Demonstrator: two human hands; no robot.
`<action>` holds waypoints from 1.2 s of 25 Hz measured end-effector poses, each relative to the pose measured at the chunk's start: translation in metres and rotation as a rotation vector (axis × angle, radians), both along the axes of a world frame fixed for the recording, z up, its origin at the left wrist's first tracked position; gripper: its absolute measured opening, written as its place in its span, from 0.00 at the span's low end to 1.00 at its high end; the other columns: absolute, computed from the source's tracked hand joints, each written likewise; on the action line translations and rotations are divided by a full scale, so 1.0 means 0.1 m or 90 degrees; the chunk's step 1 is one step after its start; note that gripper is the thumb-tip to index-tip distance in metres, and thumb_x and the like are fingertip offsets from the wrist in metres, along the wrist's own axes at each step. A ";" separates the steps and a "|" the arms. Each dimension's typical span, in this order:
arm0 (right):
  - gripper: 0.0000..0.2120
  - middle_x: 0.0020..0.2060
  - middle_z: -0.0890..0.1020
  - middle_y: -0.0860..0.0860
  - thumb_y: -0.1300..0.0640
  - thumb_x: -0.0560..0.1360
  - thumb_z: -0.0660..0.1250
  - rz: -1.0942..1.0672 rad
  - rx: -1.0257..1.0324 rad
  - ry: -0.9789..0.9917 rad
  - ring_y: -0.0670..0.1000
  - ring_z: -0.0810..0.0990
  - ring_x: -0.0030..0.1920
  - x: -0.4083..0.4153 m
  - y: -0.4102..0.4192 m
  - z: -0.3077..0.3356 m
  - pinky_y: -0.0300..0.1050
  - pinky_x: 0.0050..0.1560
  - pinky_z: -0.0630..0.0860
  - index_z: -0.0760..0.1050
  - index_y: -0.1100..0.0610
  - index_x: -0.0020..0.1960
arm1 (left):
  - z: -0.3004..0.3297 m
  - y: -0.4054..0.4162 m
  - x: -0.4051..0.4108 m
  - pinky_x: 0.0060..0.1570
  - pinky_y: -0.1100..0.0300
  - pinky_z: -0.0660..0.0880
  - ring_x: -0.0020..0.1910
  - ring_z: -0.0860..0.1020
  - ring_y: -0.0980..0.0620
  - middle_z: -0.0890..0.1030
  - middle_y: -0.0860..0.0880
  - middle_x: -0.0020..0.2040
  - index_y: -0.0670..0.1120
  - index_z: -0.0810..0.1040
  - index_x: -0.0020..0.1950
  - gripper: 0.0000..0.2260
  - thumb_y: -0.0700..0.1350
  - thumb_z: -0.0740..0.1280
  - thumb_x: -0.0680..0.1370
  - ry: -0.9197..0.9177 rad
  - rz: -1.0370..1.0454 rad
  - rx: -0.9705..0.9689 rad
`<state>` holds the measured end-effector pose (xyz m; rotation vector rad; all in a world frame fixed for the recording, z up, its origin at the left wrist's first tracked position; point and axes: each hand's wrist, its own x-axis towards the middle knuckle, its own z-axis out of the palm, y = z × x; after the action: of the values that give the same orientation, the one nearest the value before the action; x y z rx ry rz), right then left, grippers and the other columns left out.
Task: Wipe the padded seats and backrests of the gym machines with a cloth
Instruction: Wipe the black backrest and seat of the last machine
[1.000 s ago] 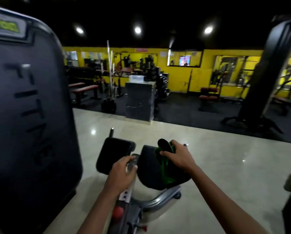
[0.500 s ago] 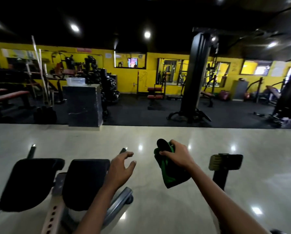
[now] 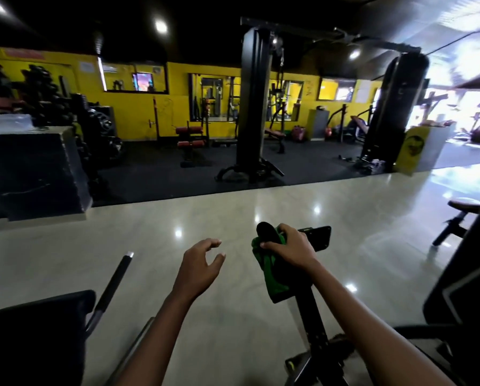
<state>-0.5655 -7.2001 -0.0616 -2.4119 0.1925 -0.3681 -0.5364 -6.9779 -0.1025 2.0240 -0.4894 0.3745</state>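
green cloth [image 3: 272,274] gripped in right hand [image 3: 291,250]; left hand [image 3: 198,267] empty.

Glossy polished floor [image 3: 233,218] – soft green cloth [image 3: 272,274], matt black pad [image 3: 32,330].

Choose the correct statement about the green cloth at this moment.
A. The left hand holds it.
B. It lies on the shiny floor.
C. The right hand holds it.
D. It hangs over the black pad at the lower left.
C: the right hand has its fingers curled round the green cloth, which hangs below it, while the left hand is spread and holds nothing.
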 end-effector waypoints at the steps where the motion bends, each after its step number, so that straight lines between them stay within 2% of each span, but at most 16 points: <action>1: 0.18 0.38 0.77 0.50 0.43 0.67 0.73 -0.015 -0.005 0.002 0.54 0.76 0.45 0.08 -0.08 -0.02 0.48 0.42 0.71 0.69 0.53 0.42 | -0.02 -0.09 0.14 0.55 0.63 0.70 0.55 0.75 0.57 0.80 0.51 0.56 0.43 0.79 0.58 0.12 0.41 0.69 0.76 0.005 -0.016 0.000; 7: 0.18 0.33 0.72 0.46 0.43 0.67 0.73 -0.110 -0.012 -0.007 0.53 0.75 0.41 0.84 -0.45 -0.01 0.48 0.41 0.70 0.64 0.48 0.35 | -0.04 -0.46 1.20 0.56 0.62 0.71 0.58 0.75 0.55 0.80 0.50 0.58 0.45 0.78 0.59 0.12 0.43 0.69 0.76 0.021 -0.097 0.005; 15: 0.16 0.35 0.75 0.48 0.42 0.68 0.71 -0.209 0.033 -0.043 0.52 0.76 0.40 2.03 -0.64 0.18 0.46 0.38 0.69 0.69 0.52 0.40 | 0.37 -0.78 2.86 0.57 0.63 0.69 0.58 0.75 0.56 0.79 0.51 0.58 0.45 0.78 0.60 0.12 0.43 0.68 0.76 -0.054 -0.196 0.071; 19: 0.16 0.41 0.79 0.51 0.42 0.68 0.71 -0.282 0.046 -0.022 0.54 0.77 0.44 2.40 -1.06 0.14 0.47 0.43 0.73 0.72 0.52 0.45 | 0.29 -1.41 3.40 0.56 0.64 0.69 0.56 0.74 0.59 0.80 0.51 0.58 0.46 0.79 0.59 0.12 0.43 0.69 0.76 -0.037 -0.283 0.060; 24: 0.17 0.45 0.79 0.54 0.43 0.68 0.72 -0.378 0.057 -0.038 0.56 0.77 0.48 2.79 -1.89 0.14 0.49 0.48 0.74 0.73 0.53 0.48 | 0.16 -2.44 3.96 0.57 0.63 0.69 0.58 0.75 0.58 0.80 0.50 0.58 0.45 0.78 0.60 0.13 0.43 0.69 0.76 -0.031 -0.387 0.049; 30: 0.16 0.44 0.77 0.53 0.45 0.69 0.72 -0.444 0.053 -0.038 0.55 0.76 0.49 3.48 -2.97 0.23 0.49 0.50 0.74 0.72 0.54 0.47 | 0.27 -3.67 4.77 0.55 0.62 0.71 0.58 0.75 0.57 0.79 0.50 0.58 0.45 0.78 0.60 0.13 0.43 0.69 0.76 0.008 -0.450 0.038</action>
<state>-0.2175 -7.4972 -0.0389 -2.1826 1.0088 -0.7206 -0.0591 -7.3448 -0.0755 1.7654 -1.1625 -0.0885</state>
